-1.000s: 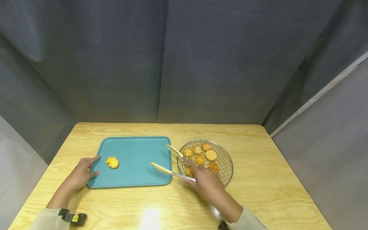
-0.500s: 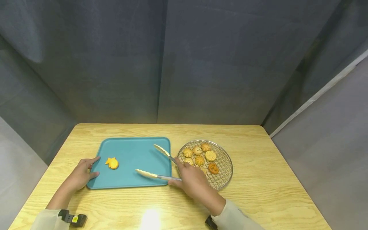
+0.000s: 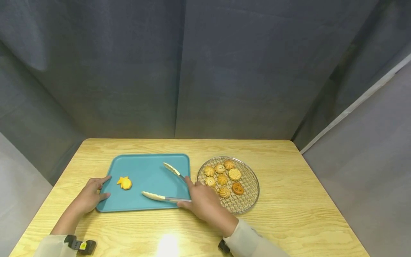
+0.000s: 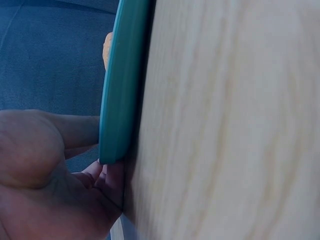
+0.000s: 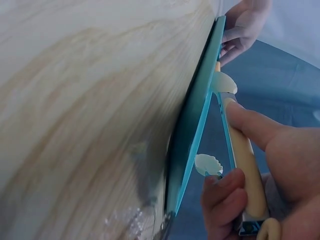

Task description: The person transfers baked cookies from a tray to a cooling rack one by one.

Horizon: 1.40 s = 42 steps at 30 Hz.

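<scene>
In the head view my right hand [image 3: 203, 200] grips a pair of metal tongs [image 3: 174, 199] with cream-coloured tips. The tongs are spread wide over the right part of a teal tray [image 3: 151, 167], with nothing between their tips. In the right wrist view my thumb lies along one arm of the tongs and the fingers curl at the other. My left hand [image 3: 89, 195] holds the tray's left edge; the left wrist view shows the thumb over the rim and fingers against the outer edge. A fish-shaped yellow cookie [image 3: 124, 183] lies on the tray near that hand.
Right of the tray stands a round wire rack [image 3: 248, 178] with several cookies, among them a pretzel-shaped one [image 3: 238, 188] and a round flat one [image 3: 234, 174]. Both sit on a wooden table [image 3: 289, 200], with grey curtains [image 3: 237, 71] behind it.
My right hand has carried the spread tongs leftward from the rack's side to over the tray, uncovering more cookies on the rack. The left hand, the tray and the fish-shaped cookie stay put.
</scene>
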### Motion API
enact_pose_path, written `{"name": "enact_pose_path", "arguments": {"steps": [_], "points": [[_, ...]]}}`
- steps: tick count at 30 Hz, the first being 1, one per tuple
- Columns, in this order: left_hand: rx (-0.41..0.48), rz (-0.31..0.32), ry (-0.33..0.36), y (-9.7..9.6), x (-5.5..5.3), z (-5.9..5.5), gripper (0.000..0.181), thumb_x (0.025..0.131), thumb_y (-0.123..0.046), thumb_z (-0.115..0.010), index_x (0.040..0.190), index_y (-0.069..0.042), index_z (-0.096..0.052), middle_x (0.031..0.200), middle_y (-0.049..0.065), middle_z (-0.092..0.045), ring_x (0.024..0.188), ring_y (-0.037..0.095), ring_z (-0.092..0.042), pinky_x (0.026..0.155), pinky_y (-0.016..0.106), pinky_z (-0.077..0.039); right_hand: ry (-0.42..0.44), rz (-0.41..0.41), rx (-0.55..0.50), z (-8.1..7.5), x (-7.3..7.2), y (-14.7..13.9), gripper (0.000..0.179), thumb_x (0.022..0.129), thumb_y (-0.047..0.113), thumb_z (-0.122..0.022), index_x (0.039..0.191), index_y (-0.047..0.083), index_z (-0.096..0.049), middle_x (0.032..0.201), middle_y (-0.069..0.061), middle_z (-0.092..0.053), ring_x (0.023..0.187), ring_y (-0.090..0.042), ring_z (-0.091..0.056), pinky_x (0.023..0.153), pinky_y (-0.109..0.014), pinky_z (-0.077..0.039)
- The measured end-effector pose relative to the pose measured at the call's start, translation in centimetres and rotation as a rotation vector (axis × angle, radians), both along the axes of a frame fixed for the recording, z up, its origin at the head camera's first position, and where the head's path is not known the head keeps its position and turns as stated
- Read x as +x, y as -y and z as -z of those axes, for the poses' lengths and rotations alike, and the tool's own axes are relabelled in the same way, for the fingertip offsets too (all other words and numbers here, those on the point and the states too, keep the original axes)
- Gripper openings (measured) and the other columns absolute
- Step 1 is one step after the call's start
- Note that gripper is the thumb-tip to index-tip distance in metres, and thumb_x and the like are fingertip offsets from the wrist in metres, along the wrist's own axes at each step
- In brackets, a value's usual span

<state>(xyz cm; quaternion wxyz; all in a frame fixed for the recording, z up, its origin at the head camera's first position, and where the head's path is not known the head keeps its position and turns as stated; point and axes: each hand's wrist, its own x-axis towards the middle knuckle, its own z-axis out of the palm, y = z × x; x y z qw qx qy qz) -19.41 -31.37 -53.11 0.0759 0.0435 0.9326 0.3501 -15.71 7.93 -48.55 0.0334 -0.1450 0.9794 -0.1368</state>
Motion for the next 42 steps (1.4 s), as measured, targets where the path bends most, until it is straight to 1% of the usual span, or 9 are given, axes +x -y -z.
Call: {"name": "enact_pose_path", "arguments": {"steps": [4, 10, 13, 17, 23, 26, 30, 36, 42], "points": [[-0.002, -0.002, 0.003, 0.0, -0.1, 0.0, 0.066, 0.097, 0.003, -0.064, 0.154, 0.011, -0.033, 0.140, 0.038, -0.032, 0.121, 0.053, -0.044, 0.095, 0.063, -0.048, 0.018, 0.001, -0.003, 0.2, -0.2, 0.7, 0.100, 0.084, 0.069, -0.071, 0.161, 0.014, -0.037, 0.127, -0.022, -0.068, 0.090, -0.035, -0.071, 0.069, -0.044, -0.060], [-0.006, 0.000, 0.004, -0.1, -0.1, -0.3, 0.066, 0.097, 0.003, -0.064, 0.154, 0.012, -0.033, 0.140, 0.038, -0.032, 0.120, 0.053, -0.045, 0.092, 0.060, -0.050, 0.045, -0.003, -0.025, 0.3, -0.3, 1.9, 0.099, 0.086, 0.068, -0.071, 0.160, 0.012, -0.038, 0.128, -0.022, -0.068, 0.094, -0.038, -0.071, 0.076, -0.048, -0.061], [-0.006, 0.007, 0.001, 0.0, -0.1, -0.3, 0.065, 0.097, 0.003, -0.064, 0.154, 0.012, -0.033, 0.140, 0.039, -0.032, 0.120, 0.053, -0.045, 0.092, 0.060, -0.050, 0.054, -0.008, -0.024, 0.5, -0.4, 2.5, 0.098, 0.086, 0.068, -0.070, 0.160, 0.011, -0.038, 0.126, -0.020, -0.069, 0.093, -0.037, -0.071, 0.075, -0.047, -0.061], [-0.006, 0.012, -0.004, 0.0, 0.0, -0.4, 0.066, 0.097, 0.002, -0.065, 0.154, 0.012, -0.033, 0.141, 0.039, -0.032, 0.120, 0.054, -0.045, 0.093, 0.062, -0.049, 0.054, -0.019, 0.008, 0.5, -0.6, 3.3, 0.099, 0.086, 0.069, -0.069, 0.160, 0.011, -0.038, 0.124, -0.017, -0.070, 0.087, -0.034, -0.070, 0.069, -0.044, -0.060], [-0.011, 0.013, -0.006, 0.0, 0.0, -0.4, 0.065, 0.098, 0.002, -0.064, 0.154, 0.012, -0.033, 0.141, 0.039, -0.032, 0.121, 0.055, -0.045, 0.094, 0.064, -0.048, 0.046, -0.046, 0.035, 0.4, -1.0, 4.6, 0.099, 0.087, 0.070, -0.068, 0.160, 0.011, -0.038, 0.121, -0.014, -0.070, 0.085, -0.032, -0.069, 0.068, -0.042, -0.059], [-0.011, 0.008, -0.002, -0.1, 0.0, -0.5, 0.065, 0.098, 0.002, -0.064, 0.154, 0.012, -0.033, 0.141, 0.039, -0.032, 0.121, 0.055, -0.044, 0.094, 0.065, -0.048, 0.055, -0.045, 0.045, 0.4, -1.3, 5.5, 0.098, 0.087, 0.071, -0.067, 0.161, 0.014, -0.038, 0.124, -0.012, -0.070, 0.090, -0.031, -0.071, 0.065, -0.039, -0.058], [-0.005, 0.005, 0.008, -0.1, 0.1, -0.5, 0.066, 0.098, 0.002, -0.063, 0.155, 0.011, -0.031, 0.141, 0.039, -0.031, 0.122, 0.055, -0.044, 0.095, 0.065, -0.048, 0.068, -0.046, 0.073, 0.3, -1.7, 7.0, 0.095, 0.087, 0.072, -0.066, 0.161, 0.018, -0.038, 0.127, -0.008, -0.069, 0.091, -0.028, -0.071, 0.063, -0.035, -0.057], [-0.001, 0.007, 0.013, -0.1, 0.1, -0.5, 0.065, 0.099, 0.002, -0.062, 0.155, 0.011, -0.031, 0.142, 0.039, -0.031, 0.123, 0.056, -0.043, 0.096, 0.065, -0.048, 0.056, -0.070, 0.130, 0.4, -2.1, 8.6, 0.088, 0.089, 0.069, -0.064, 0.160, 0.024, -0.040, 0.124, -0.004, -0.070, 0.088, -0.024, -0.069, 0.065, -0.033, -0.056], [-0.006, 0.009, 0.012, -0.2, 0.0, -0.6, 0.066, 0.099, 0.002, -0.062, 0.155, 0.011, -0.031, 0.142, 0.039, -0.031, 0.124, 0.056, -0.044, 0.096, 0.066, -0.048, 0.031, -0.091, 0.117, 0.3, -2.1, 9.0, 0.082, 0.091, 0.065, -0.065, 0.159, 0.026, -0.042, 0.119, -0.003, -0.071, 0.089, -0.022, -0.068, 0.069, -0.034, -0.057]]}}
